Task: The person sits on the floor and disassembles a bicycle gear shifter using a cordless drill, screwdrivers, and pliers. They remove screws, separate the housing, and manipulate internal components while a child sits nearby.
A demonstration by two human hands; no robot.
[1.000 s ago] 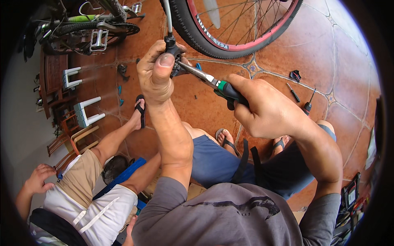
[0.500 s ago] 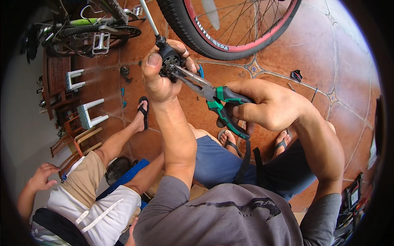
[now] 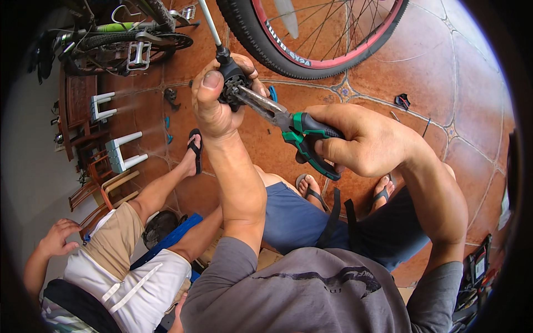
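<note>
My left hand (image 3: 214,105) is closed around a small black bicycle part (image 3: 233,77) with a toothed-looking opening facing the pliers. A pale cable housing (image 3: 210,25) runs up from its black collar. My right hand (image 3: 366,141) grips long-nose pliers (image 3: 283,117) by their green and black handles. The tips of the plier jaws reach into the part's opening and lie close together there. Whether they pinch a piece inside is too small to tell. A bright blue piece (image 3: 272,93) shows just beyond my left fingers.
A bicycle wheel (image 3: 311,69) with a red rim stands just ahead. Another bicycle (image 3: 139,55) is at the far left, near pale blue stools (image 3: 117,155). Small black parts (image 3: 402,101) lie on the tiled floor (image 3: 388,66). A seated person (image 3: 122,266) is at my left.
The plier handles have come closer together, and the jaws have narrowed inside the black part. My left hand keeps its hold, almost still.
</note>
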